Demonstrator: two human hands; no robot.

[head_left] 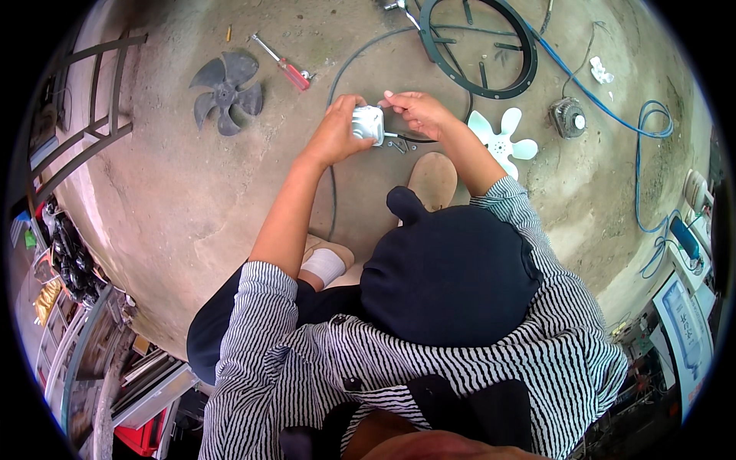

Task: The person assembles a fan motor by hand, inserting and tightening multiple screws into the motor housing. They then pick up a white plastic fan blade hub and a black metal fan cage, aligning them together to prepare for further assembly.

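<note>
left hand (333, 132) grip closed round small white motor (369, 123) over the concrete floor (192, 199), right hand (418, 111) pinching at its 2 o'clock edge, white fan blade (502, 138) at 3 o'clock.

Both bare forearms stretched forward over the small white motor (369, 123), left hand (337, 129) wrapped around its left side, right hand (418, 113) pinching at its upper right edge
</note>
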